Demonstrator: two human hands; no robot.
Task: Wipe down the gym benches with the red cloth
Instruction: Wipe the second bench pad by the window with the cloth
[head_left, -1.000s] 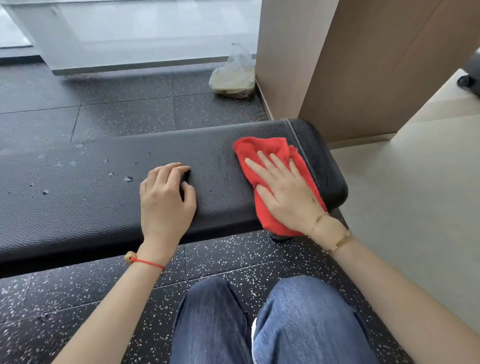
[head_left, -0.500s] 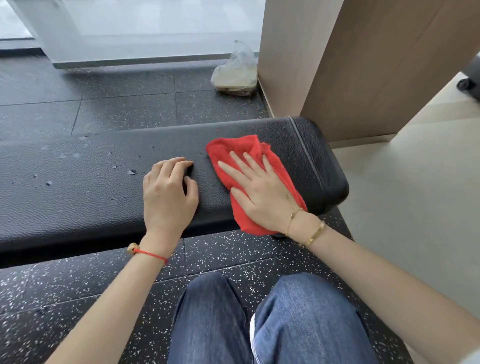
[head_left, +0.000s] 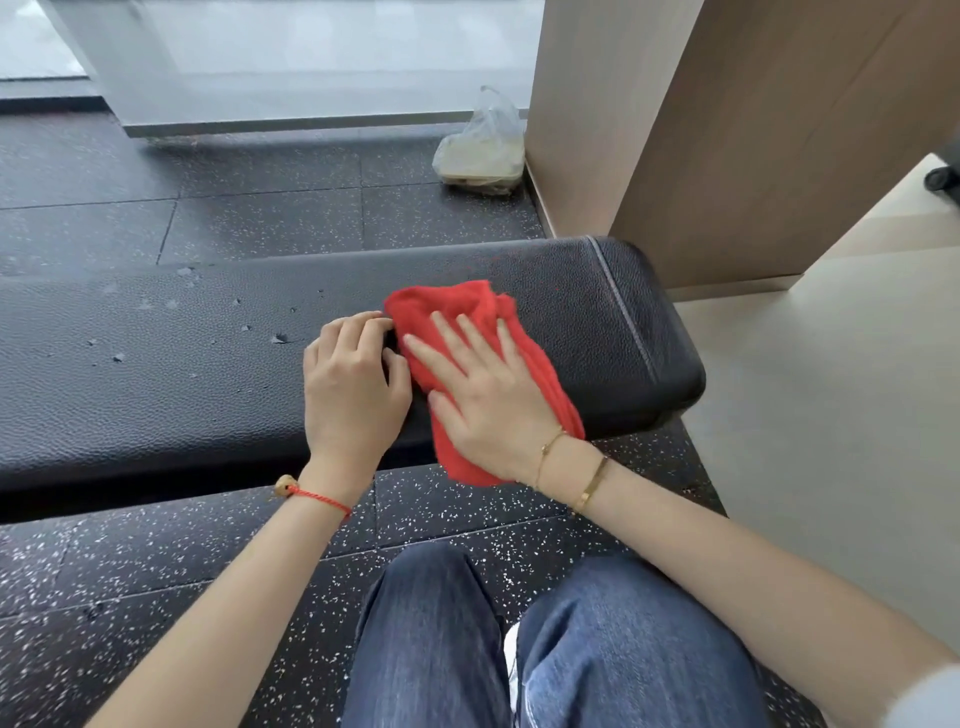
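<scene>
red cloth (head_left: 470, 312) pressed flat on bench (head_left: 156, 364) under right hand (head_left: 488, 400).

The bench (head_left: 208, 364) is cut off at the left edge. The right hand (head_left: 488, 400) hides the middle of the red cloth (head_left: 467, 306). The plastic bag (head_left: 483, 150) has unclear contents.
</scene>
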